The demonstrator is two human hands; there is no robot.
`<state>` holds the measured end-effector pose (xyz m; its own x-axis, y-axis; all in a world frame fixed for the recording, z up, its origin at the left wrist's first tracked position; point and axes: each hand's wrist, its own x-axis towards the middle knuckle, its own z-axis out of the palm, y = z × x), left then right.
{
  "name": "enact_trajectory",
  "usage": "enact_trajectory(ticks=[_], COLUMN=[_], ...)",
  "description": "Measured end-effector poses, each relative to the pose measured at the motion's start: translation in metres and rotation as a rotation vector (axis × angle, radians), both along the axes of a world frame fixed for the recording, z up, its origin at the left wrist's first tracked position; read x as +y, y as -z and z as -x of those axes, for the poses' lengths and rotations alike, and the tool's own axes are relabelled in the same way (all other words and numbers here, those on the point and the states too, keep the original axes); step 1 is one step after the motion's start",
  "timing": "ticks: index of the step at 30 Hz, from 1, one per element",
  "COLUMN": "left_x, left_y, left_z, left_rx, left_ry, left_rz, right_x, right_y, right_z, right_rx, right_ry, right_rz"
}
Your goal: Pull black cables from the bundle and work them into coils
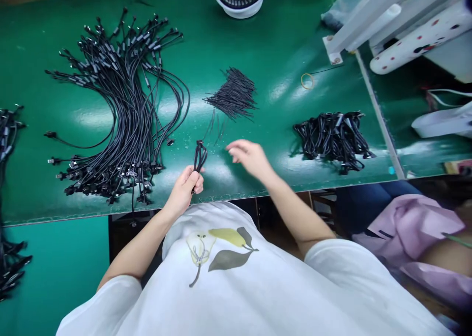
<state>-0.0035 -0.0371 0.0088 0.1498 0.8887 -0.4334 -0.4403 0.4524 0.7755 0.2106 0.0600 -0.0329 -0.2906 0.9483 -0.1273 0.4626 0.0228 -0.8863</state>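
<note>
Head view: the left hand (186, 186) is clenched around a folded black cable (199, 156), held upright just above the near edge of the counter (280, 45). The cable looks light and limp, and would likely spring open unless pinched low, where its strands meet. The right hand (249, 156) is released with fingers spread, holding nothing, and hovers near loose wire ties (217, 127).

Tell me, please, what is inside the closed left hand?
The left hand grips a folded black cable; its looped upper end sticks up above the fist, over the green table. The lower part is covered by the fingers, so its ends cannot be seen.
</note>
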Motion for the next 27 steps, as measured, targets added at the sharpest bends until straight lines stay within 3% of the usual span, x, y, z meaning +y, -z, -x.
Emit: enact_trajectory(ticks=[3, 5, 9, 12, 14, 16, 22, 27], left_x=[0.0, -0.001, -0.002, -0.002, -0.001, -0.001, -0.002, 0.0], left_y=[0.001, 0.005, 0.017, 0.025, 0.029, 0.031, 0.033, 0.037], left_z=[-0.004, -0.004, 0.004, 0.009, 0.012, 0.013, 0.015, 0.015], left_rx=[-0.022, 0.027, 0.302, 0.588, 0.712, 0.715, 0.223, 0.123], left_ry=[0.041, 0.028, -0.015, 0.057, 0.128, 0.202, 0.368, 0.431], left_rz=[0.018, -0.004, -0.121, -0.208, -0.246, -0.231, 0.055, 0.154], right_x=[-0.047, -0.064, -0.067, -0.057, -0.049, -0.043, -0.049, -0.057], right_y=[-0.011, -0.015, -0.02, -0.026, -0.031, -0.036, -0.048, -0.053], right_z=[0.041, 0.055, 0.056, 0.053, 0.052, 0.053, 0.052, 0.054], right_rx=[0.209, 0.187, -0.167, -0.46, -0.493, -0.474, -0.652, -0.747], right_ry=[-0.176, -0.219, -0.333, -0.454, -0.612, -0.76, -0.981, -1.075], right_rz=[0.12, 0.022, -0.461, -0.896, -1.141, -1.29, -1.323, -1.207])
